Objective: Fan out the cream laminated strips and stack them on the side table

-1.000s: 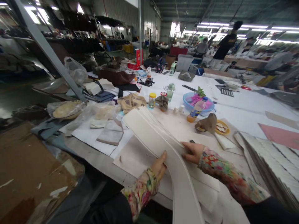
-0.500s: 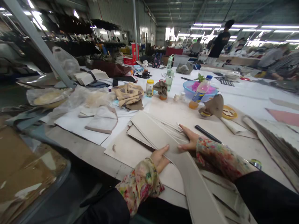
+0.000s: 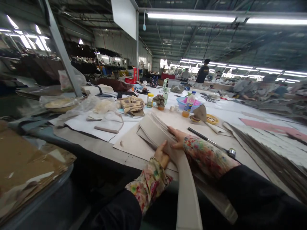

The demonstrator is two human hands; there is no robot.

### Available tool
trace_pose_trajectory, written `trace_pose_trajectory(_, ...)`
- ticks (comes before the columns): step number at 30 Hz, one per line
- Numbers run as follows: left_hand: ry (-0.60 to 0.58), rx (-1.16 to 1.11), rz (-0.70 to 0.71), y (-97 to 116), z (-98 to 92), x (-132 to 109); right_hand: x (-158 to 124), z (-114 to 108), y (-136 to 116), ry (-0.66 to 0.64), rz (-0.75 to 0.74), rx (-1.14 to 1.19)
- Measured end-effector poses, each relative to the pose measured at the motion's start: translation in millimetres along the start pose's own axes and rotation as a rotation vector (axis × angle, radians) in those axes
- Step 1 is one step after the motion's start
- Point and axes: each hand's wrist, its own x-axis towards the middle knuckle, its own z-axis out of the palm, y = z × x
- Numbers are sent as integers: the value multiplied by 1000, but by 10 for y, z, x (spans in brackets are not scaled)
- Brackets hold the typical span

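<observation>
A stack of long curved beige sheets (image 3: 155, 132) lies on the work table (image 3: 107, 150) and hangs over its near edge. My left hand (image 3: 161, 154) grips the stack's left edge, fingers curled round it. On top of the stack rests my right hand (image 3: 177, 137), fingers stretched flat and pressing down. Both forearms wear flowered sleeve covers.
A black pen-like tool (image 3: 200, 136) and a small tape roll (image 3: 231, 152) lie right of my hands. Farther back stand an orange drink bottle (image 3: 189, 104), a blue basin (image 3: 182, 101), jars, folded gloves (image 3: 131, 105). Stacked sheets (image 3: 268, 143) fill the right. People work in the distance.
The camera has tilted up, showing more ceiling. The stack's far end has been drawn nearer and its sheets gathered closer; my hands stay on it, the right one a little farther up.
</observation>
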Motion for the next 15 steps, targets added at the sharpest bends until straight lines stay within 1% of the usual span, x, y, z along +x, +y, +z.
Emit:
trace_pose_trajectory(1, 0, 128, -64, 25, -24, -55, -34, -75, -12, 6, -31, -29)
trace_pose_trajectory(3, -24, 501, -230, 125, -59, -201, -100, -283, 6, 40, -95, -98)
trace_pose_trajectory(4, -65, 706, -262, 198, -59, -292, -129, -391, 29, 56, -118, -135)
trace_pose_trajectory(5, -122, 899, -224, 283, -41, -390, -153, -480, 56, 71, -135, -169)
trace_pose_trajectory(6, -188, 1068, -114, 377, -8, -488, -171, -536, 81, 83, -151, -195)
trace_pose_trajectory(7, -254, 1213, 51, 474, 39, -579, -184, -551, 100, 90, -164, -214)
trace_pose_trajectory(8, -313, 1340, 243, 570, 92, -653, -192, -519, 109, 86, -165, -229)
trace_pose_trajectory(9, -359, 1460, 427, 659, 144, -704, -196, -445, 109, 68, -149, -244)
trace_pose_trajectory(10, -392, 1584, 571, 738, 188, -726, -198, -338, 101, 44, -118, -260)
trace_pose_trajectory(11, -405, 1714, 670, 802, 220, -716, -198, -213, 88, 18, -83, -274)
trace_pose_trajectory(12, -412, 1846, 723, 851, 240, -676, -200, -85, 75, -1, -54, -281)
trace_pose_trajectory(13, -417, 1968, 730, 885, 251, -610, -204, 30, 65, -8, -39, -282)
trace_pose_trajectory(15, -431, 2156, 668, 915, 265, -421, -221, 185, 63, -2, -49, -265)
